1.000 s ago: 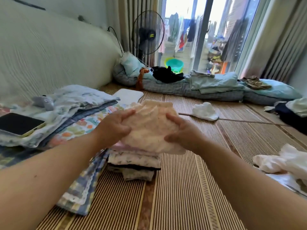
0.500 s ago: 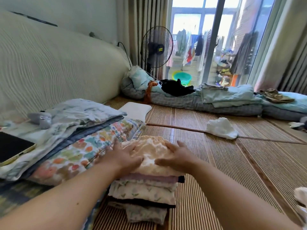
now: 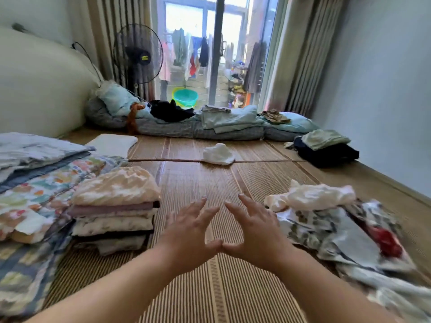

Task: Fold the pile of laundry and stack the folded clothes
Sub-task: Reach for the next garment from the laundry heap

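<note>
A stack of folded clothes (image 3: 112, 220) stands on the woven mat (image 3: 198, 178) at the left, topped by a cream-and-peach folded garment (image 3: 116, 186). A loose pile of unfolded laundry (image 3: 338, 229) lies at the right, with a crumpled cream garment (image 3: 317, 195) on top and a red patch lower down. My left hand (image 3: 186, 234) and my right hand (image 3: 254, 231) hover over the bare mat between stack and pile. Both have spread fingers, hold nothing, and their thumbs nearly touch.
Folded patterned blankets (image 3: 39, 190) lie left of the stack. A small white cloth (image 3: 218, 154) sits on the mat ahead. Bedding and pillows (image 3: 198, 127) line the far end below a standing fan (image 3: 137, 57). Dark folded clothes (image 3: 326, 148) lie by the right wall.
Both hands let go of the cream-and-peach garment on top of the stack and moved right, over the bare mat. The view swung right, bringing the unfolded pile into sight.
</note>
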`<action>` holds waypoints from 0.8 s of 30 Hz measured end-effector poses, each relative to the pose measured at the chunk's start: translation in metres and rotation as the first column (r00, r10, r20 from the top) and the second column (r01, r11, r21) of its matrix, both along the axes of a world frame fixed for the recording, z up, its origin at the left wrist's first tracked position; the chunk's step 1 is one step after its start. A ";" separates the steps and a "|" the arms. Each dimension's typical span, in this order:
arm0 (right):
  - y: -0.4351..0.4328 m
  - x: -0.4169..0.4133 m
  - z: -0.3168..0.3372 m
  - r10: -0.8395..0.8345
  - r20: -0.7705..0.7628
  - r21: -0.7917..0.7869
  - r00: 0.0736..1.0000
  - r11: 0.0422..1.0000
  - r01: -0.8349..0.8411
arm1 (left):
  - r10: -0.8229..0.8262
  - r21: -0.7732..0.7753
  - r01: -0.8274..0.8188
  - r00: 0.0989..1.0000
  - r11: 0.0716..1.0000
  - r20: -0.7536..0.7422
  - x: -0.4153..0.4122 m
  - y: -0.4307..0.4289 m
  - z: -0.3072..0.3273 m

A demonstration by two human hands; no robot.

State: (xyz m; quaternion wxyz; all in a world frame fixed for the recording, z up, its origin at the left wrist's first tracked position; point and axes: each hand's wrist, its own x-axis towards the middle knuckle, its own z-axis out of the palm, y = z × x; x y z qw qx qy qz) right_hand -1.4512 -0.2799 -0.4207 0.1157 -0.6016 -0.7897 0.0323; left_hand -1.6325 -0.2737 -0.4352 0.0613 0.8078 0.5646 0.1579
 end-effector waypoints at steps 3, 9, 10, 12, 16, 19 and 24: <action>-0.058 0.074 -0.013 -0.146 0.022 -0.047 0.989 0.988 0.147 | -0.144 -0.053 0.143 0.989 0.988 -0.019 0.066 -0.040 -0.014; -0.144 0.207 -0.043 -0.434 0.031 -0.170 0.901 0.886 0.432 | -0.364 -0.111 0.355 0.928 0.928 -0.077 0.190 -0.095 -0.036; -0.151 0.223 -0.048 -0.474 0.023 -0.182 0.880 0.864 0.470 | -0.385 -0.121 0.374 0.919 0.920 -0.087 0.206 -0.100 -0.038; -0.161 0.252 -0.062 -0.534 0.006 -0.215 0.846 0.825 0.522 | -0.408 -0.152 0.391 0.907 0.908 -0.104 0.236 -0.106 -0.046; -0.161 0.286 -0.102 -0.649 -0.168 -0.264 0.742 0.755 0.601 | -0.430 -0.242 0.395 0.896 0.886 -0.110 0.281 -0.111 -0.060; -0.154 0.299 -0.113 -0.740 -0.310 -0.174 0.597 0.662 0.729 | -0.424 -0.318 0.371 0.898 0.873 -0.117 0.303 -0.106 -0.072; -0.131 0.336 -0.105 -0.850 -0.300 -0.304 0.434 0.516 0.801 | -0.426 -0.421 0.360 0.902 0.832 -0.071 0.326 -0.091 -0.088</action>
